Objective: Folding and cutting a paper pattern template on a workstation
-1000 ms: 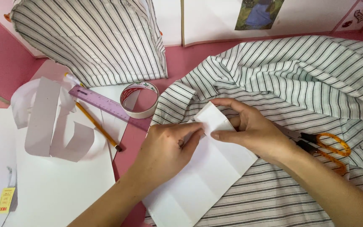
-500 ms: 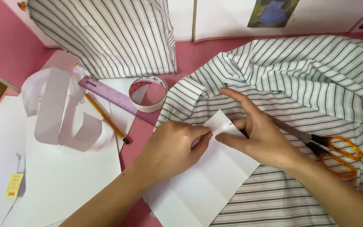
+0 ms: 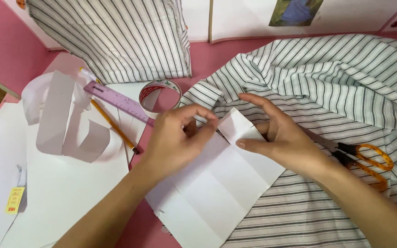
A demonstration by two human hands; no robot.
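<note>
White, stiff and creased into panels, the folded sheet of paper [image 3: 217,183] lies under our hands, half on the pink table [image 3: 217,53] and half on the soft grey-and-white striped cloth [image 3: 327,87], which is rumpled into folds. Our left hand [image 3: 175,138] pinches the upper edge of the paper with the fingers closed narrow on it. Our right hand [image 3: 283,138] is more open: the thumb presses on the paper's top corner, and the other fingers spread over the cloth behind it. The orange-handled scissors [image 3: 364,158] rest on the cloth just beside the right wrist. To the left we see a clear tape roll [image 3: 160,95], a purple plastic ruler [image 3: 118,102], a yellow pencil [image 3: 113,126] and curled white paper strips [image 3: 63,119].
</note>
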